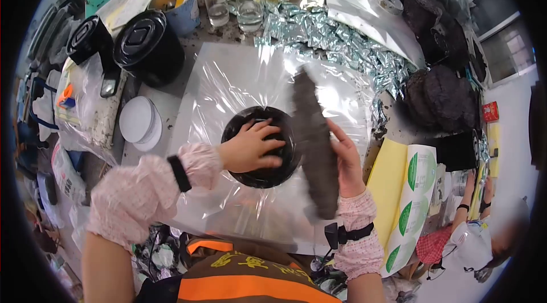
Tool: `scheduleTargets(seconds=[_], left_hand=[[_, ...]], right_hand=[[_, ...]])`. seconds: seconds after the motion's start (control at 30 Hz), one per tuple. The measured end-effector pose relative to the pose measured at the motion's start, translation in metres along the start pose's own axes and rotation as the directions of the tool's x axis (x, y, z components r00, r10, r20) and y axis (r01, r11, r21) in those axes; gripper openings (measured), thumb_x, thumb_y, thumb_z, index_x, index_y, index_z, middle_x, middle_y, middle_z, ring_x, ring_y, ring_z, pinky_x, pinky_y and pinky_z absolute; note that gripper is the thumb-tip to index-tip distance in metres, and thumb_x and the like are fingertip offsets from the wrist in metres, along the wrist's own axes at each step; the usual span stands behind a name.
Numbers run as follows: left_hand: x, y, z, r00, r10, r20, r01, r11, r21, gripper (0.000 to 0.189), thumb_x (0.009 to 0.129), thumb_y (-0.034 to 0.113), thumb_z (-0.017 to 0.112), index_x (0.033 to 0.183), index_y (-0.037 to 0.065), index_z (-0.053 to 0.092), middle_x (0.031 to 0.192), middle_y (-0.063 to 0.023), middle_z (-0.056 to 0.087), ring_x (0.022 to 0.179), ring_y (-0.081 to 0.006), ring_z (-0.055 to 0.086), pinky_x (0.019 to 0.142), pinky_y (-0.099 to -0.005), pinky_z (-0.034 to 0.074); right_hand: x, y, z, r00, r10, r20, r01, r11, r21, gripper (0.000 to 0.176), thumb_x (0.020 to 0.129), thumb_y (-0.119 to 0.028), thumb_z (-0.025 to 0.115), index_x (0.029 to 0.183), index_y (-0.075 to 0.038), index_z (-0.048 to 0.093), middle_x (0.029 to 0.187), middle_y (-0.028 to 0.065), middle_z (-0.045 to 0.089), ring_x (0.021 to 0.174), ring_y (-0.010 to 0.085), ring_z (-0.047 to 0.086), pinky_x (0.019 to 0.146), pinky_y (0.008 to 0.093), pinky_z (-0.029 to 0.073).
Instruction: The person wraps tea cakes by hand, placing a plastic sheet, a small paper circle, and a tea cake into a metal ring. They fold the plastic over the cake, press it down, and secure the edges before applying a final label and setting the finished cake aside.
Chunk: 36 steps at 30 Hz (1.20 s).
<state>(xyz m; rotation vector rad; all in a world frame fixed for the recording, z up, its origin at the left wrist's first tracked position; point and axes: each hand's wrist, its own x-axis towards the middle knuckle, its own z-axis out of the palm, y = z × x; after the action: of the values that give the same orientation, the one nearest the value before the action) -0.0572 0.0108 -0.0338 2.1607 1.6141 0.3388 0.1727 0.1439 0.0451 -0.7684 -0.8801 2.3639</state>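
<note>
Centrally, we spread our left hand (253, 148) over a round, glossy black container (250, 175); beside it, our right hand (348, 160) grips a flat, dark brown slab (315, 143) by its right side.

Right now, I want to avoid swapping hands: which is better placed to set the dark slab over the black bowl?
Right, I'd judge: the right hand holds the dark slab beside the black bowl; the left hand is spread inside it.

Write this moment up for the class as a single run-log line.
left hand: fingers spread over black round dish | right hand: holding dark slab edge-on to camera | around dish: shiny plastic sheet
</note>
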Motion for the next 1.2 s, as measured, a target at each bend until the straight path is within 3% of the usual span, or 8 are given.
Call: scheduleTargets(seconds=[0.07,0.23,0.37,0.5,0.63,0.73,1.03,1.2], left_hand=[[-0.032,0.001,-0.015,0.889,-0.336,-0.312,-0.065,0.582,-0.811,0.043,0.097,0.021,0.058,0.136,0.003,0.056,0.13,-0.0184,0.061,0.127,-0.0337,0.054,0.111,-0.0369,0.039],[-0.055,0.003,-0.019,0.703,-0.499,-0.507,0.164,0.807,-0.567,0.047,0.093,0.004,0.061,0.139,0.003,0.053,0.14,-0.0149,0.053,0.132,-0.0301,0.049,0.115,-0.0382,0.034],[-0.05,0.011,-0.019,0.637,-0.501,-0.586,0.18,0.836,-0.519,0.048,0.083,-0.007,0.064,0.13,0.002,0.056,0.128,-0.0167,0.055,0.124,-0.0355,0.053,0.106,-0.0392,0.043],[-0.034,0.015,-0.018,0.636,-0.51,-0.579,0.301,0.855,-0.422,0.037,0.078,-0.005,0.063,0.114,0.001,0.058,0.115,-0.0174,0.055,0.119,-0.0387,0.051,0.102,-0.0467,0.043],[-0.02,0.015,-0.022,0.896,-0.123,-0.426,0.292,0.886,0.36,0.047,0.086,0.015,0.056,0.13,0.0,0.053,0.135,-0.0187,0.051,0.13,-0.0339,0.048,0.113,-0.0493,0.033],[-0.002,0.003,-0.018,0.956,0.156,-0.249,-0.079,0.953,0.293,0.055,0.088,0.014,0.052,0.141,-0.001,0.047,0.142,-0.0192,0.048,0.135,-0.0322,0.045,0.115,-0.0476,0.031],[0.002,0.002,-0.024,0.933,-0.047,-0.358,-0.116,0.9,-0.42,0.053,0.076,0.0,0.063,0.128,0.001,0.055,0.13,-0.0219,0.054,0.126,-0.0412,0.047,0.108,-0.0469,0.036],[-0.135,0.079,-0.057,0.931,-0.135,-0.34,0.093,0.986,-0.137,0.036,0.084,0.015,0.07,0.117,0.004,0.061,0.137,-0.0186,0.053,0.133,-0.0393,0.046,0.111,-0.0556,0.033]], right_hand=[[0.008,0.016,-0.009,0.994,-0.083,0.069,0.097,0.966,-0.241,0.046,0.096,-0.001,0.06,0.141,0.003,0.05,0.119,0.0098,0.068,0.106,0.0149,0.065,0.094,0.0281,0.051],[0.016,0.056,0.013,0.904,-0.414,0.107,0.233,0.269,-0.935,0.05,0.093,-0.015,0.068,0.138,0.0,0.052,0.118,0.0215,0.065,0.104,0.0275,0.065,0.09,0.0371,0.052],[0.016,0.052,0.038,0.687,-0.429,0.586,0.461,-0.366,-0.808,0.078,0.087,-0.045,0.072,0.146,-0.002,0.044,0.145,0.0263,0.045,0.134,0.0446,0.045,0.109,0.0524,0.039],[0.036,0.088,0.053,0.796,0.004,0.605,0.546,-0.437,-0.715,0.102,0.081,-0.07,0.062,0.152,-0.001,0.035,0.16,0.0257,0.025,0.151,0.0428,0.016,0.119,0.0617,0.012],[0.045,0.1,0.041,0.799,0.053,0.599,0.547,-0.48,-0.687,0.1,0.082,-0.074,0.057,0.151,-0.003,0.04,0.159,0.0257,0.028,0.15,0.0451,0.017,0.117,0.0684,0.01],[0.046,0.108,0.036,0.837,0.123,0.534,0.512,-0.52,-0.683,0.099,0.081,-0.074,0.058,0.151,-0.006,0.041,0.155,0.0256,0.035,0.148,0.0447,0.022,0.115,0.0709,0.01],[0.053,0.113,0.038,0.887,0.114,0.447,0.428,-0.568,-0.703,0.096,0.081,-0.069,0.062,0.151,-0.006,0.04,0.156,0.0229,0.035,0.147,0.0445,0.023,0.114,0.0707,0.012],[0.054,0.116,0.037,0.849,-0.032,0.528,0.436,-0.522,-0.733,0.109,0.079,-0.072,0.062,0.154,0.0,0.029,0.158,0.0298,0.024,0.148,0.0452,0.02,0.115,0.0695,0.013]])
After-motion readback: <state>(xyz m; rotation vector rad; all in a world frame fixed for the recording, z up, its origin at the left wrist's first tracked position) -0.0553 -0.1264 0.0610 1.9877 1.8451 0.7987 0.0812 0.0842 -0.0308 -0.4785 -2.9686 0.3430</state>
